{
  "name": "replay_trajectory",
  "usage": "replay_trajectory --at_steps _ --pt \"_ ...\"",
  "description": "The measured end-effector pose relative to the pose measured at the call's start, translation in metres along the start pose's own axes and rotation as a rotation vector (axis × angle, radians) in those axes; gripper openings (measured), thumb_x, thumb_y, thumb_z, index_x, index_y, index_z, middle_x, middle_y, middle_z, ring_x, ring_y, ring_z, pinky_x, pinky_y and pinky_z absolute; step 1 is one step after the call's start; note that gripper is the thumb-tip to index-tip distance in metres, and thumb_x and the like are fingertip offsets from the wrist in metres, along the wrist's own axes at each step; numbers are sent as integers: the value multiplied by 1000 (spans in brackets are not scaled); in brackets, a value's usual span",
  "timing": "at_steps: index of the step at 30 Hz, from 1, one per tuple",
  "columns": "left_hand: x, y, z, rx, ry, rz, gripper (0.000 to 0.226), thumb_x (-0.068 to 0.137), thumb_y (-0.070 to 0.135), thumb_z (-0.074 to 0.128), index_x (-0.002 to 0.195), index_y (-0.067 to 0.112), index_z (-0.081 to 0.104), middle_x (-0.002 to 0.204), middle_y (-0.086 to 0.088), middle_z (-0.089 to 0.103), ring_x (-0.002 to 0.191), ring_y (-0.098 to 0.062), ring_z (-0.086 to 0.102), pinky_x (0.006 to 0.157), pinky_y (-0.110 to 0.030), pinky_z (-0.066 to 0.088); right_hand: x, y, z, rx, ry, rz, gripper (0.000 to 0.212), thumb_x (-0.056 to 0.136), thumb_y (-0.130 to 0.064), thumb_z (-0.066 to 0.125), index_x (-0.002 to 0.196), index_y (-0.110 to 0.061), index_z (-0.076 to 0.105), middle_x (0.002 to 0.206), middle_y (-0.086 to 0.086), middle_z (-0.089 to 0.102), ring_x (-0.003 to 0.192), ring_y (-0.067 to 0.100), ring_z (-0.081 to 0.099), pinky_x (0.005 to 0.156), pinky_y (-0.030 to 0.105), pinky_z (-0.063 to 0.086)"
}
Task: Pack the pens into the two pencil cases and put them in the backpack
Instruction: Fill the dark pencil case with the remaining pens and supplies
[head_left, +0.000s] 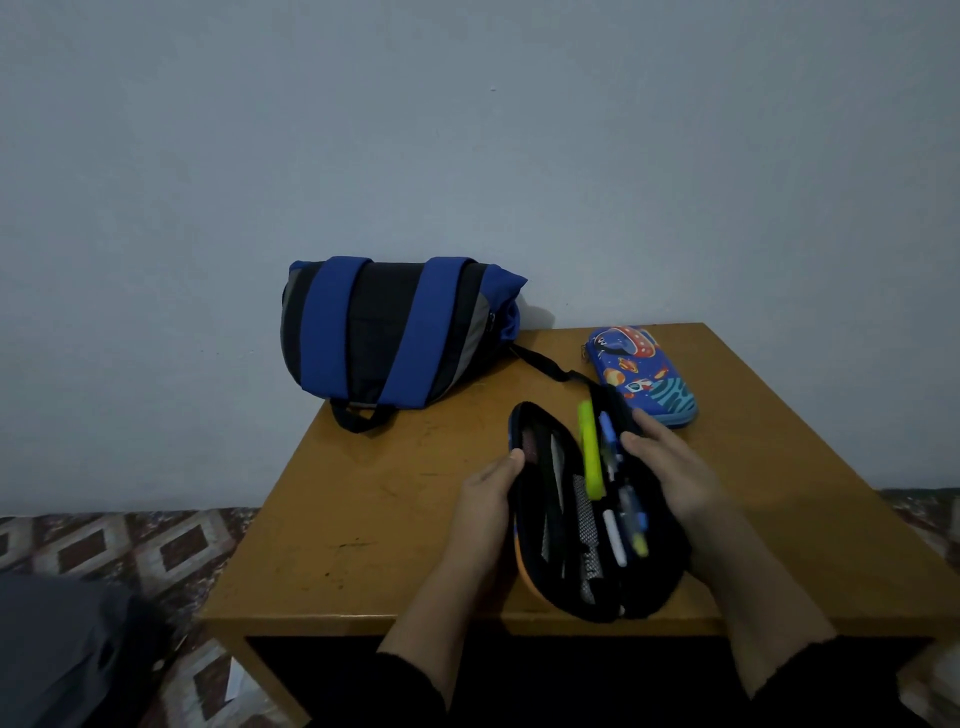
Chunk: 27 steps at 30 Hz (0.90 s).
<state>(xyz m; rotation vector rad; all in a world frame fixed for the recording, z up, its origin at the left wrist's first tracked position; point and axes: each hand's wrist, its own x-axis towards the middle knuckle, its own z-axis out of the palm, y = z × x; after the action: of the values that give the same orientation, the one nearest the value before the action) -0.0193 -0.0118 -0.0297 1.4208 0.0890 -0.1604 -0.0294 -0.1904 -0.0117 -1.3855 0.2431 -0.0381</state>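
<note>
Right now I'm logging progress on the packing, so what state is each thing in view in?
open pencil case: unzipped, spread open on the table, pens inside, held at both edges.
space-print pencil case: closed, flat on the table.
backpack: looks closed, at the table's far edge, straps facing the camera.
yellow highlighter: capped, lying in the open case.
left hand: gripping the case's left flap.
right hand: gripping its right side.

- The surface (395, 499) is a low, scuffed orange-brown wooden top that stands against a pale wall.
- A blue, black and grey backpack (384, 332) lies at its far left corner and overhangs the left edge.
- A closed blue space-print pencil case (641, 374) lies near the far right corner.
- An open black pencil case (592, 519) with pens inside rests near the front edge.
</note>
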Motion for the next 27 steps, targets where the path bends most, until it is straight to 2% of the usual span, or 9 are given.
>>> replay_trajectory --at_steps 3,6,8,10,14,17,19,22,27 --pt "3 -1 -5 49 42 -22 30 99 21 46 104 6 71 95 -12 74 90 -26 71 81 -35 56 -1 5 -20 43 -5 22 39 91 -29 57 129 -33 56 116 3 68 101 27 67 86 41 51" --pt "7 -3 -9 123 74 -66 30 98 19 46 120 12 65 105 -8 72 97 -24 69 92 -41 54 -2 6 -35 67 11 49 32 93 -26 54 124 -32 59 111 5 70 99 29 67 83 43 52" --pt "8 -5 -11 193 81 -46 27 99 16 44 114 16 67 101 -4 72 95 -20 69 88 -37 55 0 6 -43 68 39 63 31 93 -23 53 123 -28 60 109 7 69 98 31 67 80 43 53" --pt "8 -5 -13 257 107 -14 27 99 12 45 111 19 68 97 0 71 92 -16 68 82 -30 55 4 10 -53 23 74 76 34 93 -20 53 126 -22 60 110 10 70 97 33 67 85 49 53" --pt "15 -11 -15 368 153 5 30 95 9 49 115 21 68 97 1 71 90 -16 67 81 -32 56 9 14 -67 -59 157 103 34 92 -16 52 125 -18 61 108 15 69 94 37 68 86 53 52" --pt "21 -15 -10 653 239 182 39 93 14 51 129 28 58 119 2 58 106 -12 54 91 -30 50 10 18 -70 -84 186 126 33 92 -17 52 124 -19 61 109 16 68 94 37 67 80 50 55" --pt "20 -12 0 863 268 355 39 96 20 51 134 27 53 120 5 53 111 -10 39 90 -23 39 9 20 -69 -80 191 136 34 92 -19 53 124 -21 62 109 15 69 93 37 67 79 48 55" --pt "24 -1 20 993 211 506 35 96 23 49 131 22 56 116 3 55 107 -13 34 90 -27 38 4 19 -68 -54 189 132 34 88 -24 57 122 -23 64 109 11 70 96 36 67 85 50 53" --pt "56 11 42 1109 84 332 39 96 35 48 128 13 53 118 -7 59 117 -26 40 97 -38 38 -1 21 -67 -92 200 60 35 85 -29 61 119 -20 66 113 8 69 99 32 67 94 53 49"
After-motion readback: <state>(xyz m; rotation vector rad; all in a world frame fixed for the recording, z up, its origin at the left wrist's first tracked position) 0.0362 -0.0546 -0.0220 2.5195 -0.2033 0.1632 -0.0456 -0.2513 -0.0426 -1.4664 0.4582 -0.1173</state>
